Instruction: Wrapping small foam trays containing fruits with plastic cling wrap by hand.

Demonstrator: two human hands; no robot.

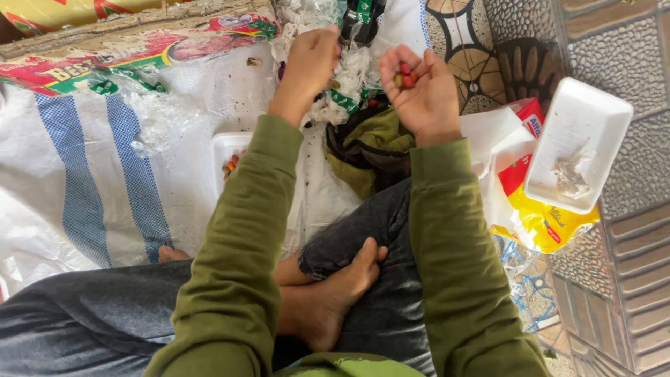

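Observation:
My right hand [419, 87] is raised palm up and cupped around a few small red and yellowish berries [405, 77]. My left hand [310, 63] reaches forward with its fingers curled down into a heap of crumpled clear plastic bags [349, 77]; what it grips is hidden. A white foam tray [225, 146] with a few red and orange berries [231, 165] lies just under my left forearm, mostly covered by the green sleeve.
I sit cross-legged with bare feet on a white woven sack with blue stripes [105, 174]. Another white foam tray [576, 146] rests on a yellow and red packet [537, 220] at the right, on the patterned tile floor [628, 279]. A dark olive cloth [366, 146] lies ahead.

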